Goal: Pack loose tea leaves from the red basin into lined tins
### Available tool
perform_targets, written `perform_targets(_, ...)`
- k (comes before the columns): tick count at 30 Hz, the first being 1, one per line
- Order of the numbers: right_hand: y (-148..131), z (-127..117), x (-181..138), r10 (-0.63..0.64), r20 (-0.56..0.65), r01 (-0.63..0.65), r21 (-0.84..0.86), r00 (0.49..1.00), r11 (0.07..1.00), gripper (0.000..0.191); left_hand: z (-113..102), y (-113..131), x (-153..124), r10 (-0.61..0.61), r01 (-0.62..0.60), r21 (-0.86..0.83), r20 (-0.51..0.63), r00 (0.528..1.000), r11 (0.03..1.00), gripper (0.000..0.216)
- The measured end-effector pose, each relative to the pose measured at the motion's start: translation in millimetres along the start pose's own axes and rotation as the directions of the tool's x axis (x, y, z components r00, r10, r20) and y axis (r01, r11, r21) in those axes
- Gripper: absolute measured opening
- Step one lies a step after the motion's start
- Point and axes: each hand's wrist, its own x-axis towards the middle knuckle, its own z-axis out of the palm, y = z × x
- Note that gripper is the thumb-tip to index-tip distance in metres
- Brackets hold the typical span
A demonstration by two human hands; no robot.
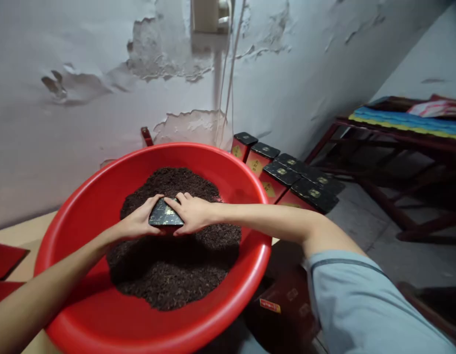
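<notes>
Between my two hands is a tin with a black, gold-flecked lid (165, 214), held over a wide red basin (83, 314). My left hand (141, 220) grips its left side, with the thumb near the lower corner. My right hand (193, 212) clasps the right side, its fingers reaching over the lid. Below the tin, dark loose leaves that look like tea (176, 285) are heaped in the basin. Most of the tin's body is hidden beneath the lid and my hands.
Several red tins with black lids (274, 179) stand right of the basin. Red flat pieces (6, 260) lie at the left on a pale tabletop (32, 236). A dark red box (283, 305) sits low at the right. Beyond is a wooden rack (390, 142) bearing coloured cloths.
</notes>
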Motion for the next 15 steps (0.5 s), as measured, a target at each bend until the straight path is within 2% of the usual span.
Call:
perform_targets(2, -0.5, -9.3, -10.4, -0.034, -0.022, 0.033, -0.044, 0.999, 0.998, 0.106, -4.6, 16.8, -1.6, 0.043, -0.04, 0.064, -0.04, 0.998, 0.997, 0.1)
perform_targets(4, 0.0, -24.8, -27.7, -0.073, -0.095, 0.065, -0.081, 0.993, 0.995, 0.1, -16.1, 44.0, -4.4, 0.091, -0.079, 0.133, -0.092, 0.992, 0.988, 0.096)
perform_targets(6, 1.5, -45.7, -51.7, -0.094, -0.216, 0.068, -0.124, 0.972, 0.99, 0.101, -33.9, 81.0, -6.2, 0.167, -0.131, 0.209, -0.161, 0.973, 0.969, 0.095)
perform_targets(8, 4.9, -70.4, -80.4, -0.079, -0.359, 0.019, -0.168, 0.93, 0.986, 0.101, -54.9, 125.4, -3.3, 0.282, -0.217, 0.286, -0.209, 0.936, 0.933, 0.095)
perform_targets(10, 12.7, -96.8, -110.0, -0.033, -0.504, -0.076, -0.193, 0.863, 0.978, 0.095, -73.6, 173.1, 7.9, 0.43, -0.33, 0.372, -0.228, 0.874, 0.868, 0.091)
perform_targets(11, 19.2, -109.6, -123.8, 0.0, -0.573, -0.137, -0.196, 0.82, 0.971, 0.095, -80.2, 196.5, 17.3, 0.496, -0.374, 0.396, -0.271, 0.825, 0.839, 0.086)
perform_targets(12, 27.9, -121.5, -136.5, 0.039, -0.633, -0.206, -0.193, 0.773, 0.959, 0.097, -84.3, 218.6, 29.4, 0.531, -0.392, 0.404, -0.323, 0.784, 0.826, 0.078)
perform_targets(15, 67.1, -147.3, -165.5, 0.19, -0.761, -0.45, -0.148, 0.621, 0.881, 0.106, -81.7, 272.2, 79.6, 0.571, -0.396, 0.435, -0.419, 0.706, 0.809, 0.062)
